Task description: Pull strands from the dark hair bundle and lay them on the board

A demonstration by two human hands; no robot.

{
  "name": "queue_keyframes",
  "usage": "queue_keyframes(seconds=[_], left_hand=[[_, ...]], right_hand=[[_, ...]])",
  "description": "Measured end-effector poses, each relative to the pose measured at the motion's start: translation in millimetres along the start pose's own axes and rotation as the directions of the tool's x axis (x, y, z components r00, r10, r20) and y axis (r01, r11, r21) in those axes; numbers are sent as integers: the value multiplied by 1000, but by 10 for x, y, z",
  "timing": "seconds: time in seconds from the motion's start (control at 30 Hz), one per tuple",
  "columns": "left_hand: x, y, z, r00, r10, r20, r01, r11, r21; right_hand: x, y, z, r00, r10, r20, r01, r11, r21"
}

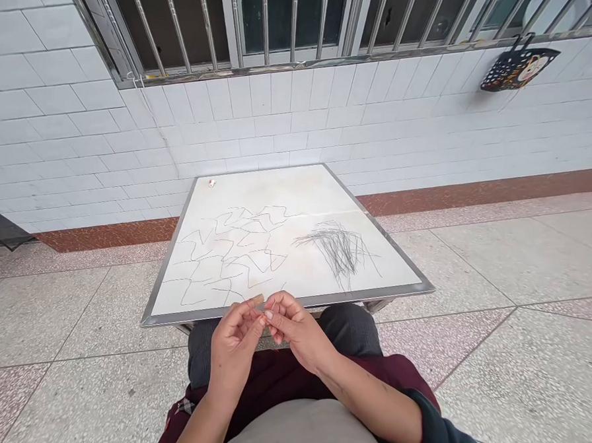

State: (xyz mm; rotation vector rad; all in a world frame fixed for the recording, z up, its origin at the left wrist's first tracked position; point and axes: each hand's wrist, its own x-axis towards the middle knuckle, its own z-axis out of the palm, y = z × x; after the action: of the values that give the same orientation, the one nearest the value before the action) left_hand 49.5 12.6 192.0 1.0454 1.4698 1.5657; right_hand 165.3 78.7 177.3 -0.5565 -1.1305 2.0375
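My left hand [238, 331] and my right hand [293, 327] meet at the front edge of the white table, both closed in a pinch. Between their fingertips is a thin dark wire [274, 304], mostly hidden by the fingers. A tan wrapping [258, 299] covers a left fingertip. Beyond my hands, several bent wires [247, 258] lie spread over the left half of the tabletop. To their right is a loose pile of straighter wires [341, 247], crossing one another.
The white table [263, 187] has a grey metal rim and stands near a tiled wall [261, 124]. At its far left corner lies a small white and red object [212, 183]. A dark patterned bag [517, 68] hangs from the window bars. My knees are under the table's front edge.
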Motion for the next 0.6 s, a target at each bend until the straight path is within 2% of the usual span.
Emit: queue_keyframes(seconds=[0.1, 0.2, 0.37, 0.6], left_hand=[[-6, -13, -15, 999, 0, -37, 2, 999, 52], [-11, -18, -12, 999, -21, -50, 23, 999, 33], [-12, 28, 25, 999, -51, 13, 51, 999, -13], [17, 23, 25, 992, -76, 104, 78, 997, -16]], right_hand=[[-12, 18, -12, 999, -18, 27, 18, 1000, 5], [-13, 30, -26, 998, -62, 21, 62, 998, 16], [7, 24, -46, 991, -124, -58, 126, 991, 37], [6, 70, -69, 989, -130, -73, 133, 991, 33]])
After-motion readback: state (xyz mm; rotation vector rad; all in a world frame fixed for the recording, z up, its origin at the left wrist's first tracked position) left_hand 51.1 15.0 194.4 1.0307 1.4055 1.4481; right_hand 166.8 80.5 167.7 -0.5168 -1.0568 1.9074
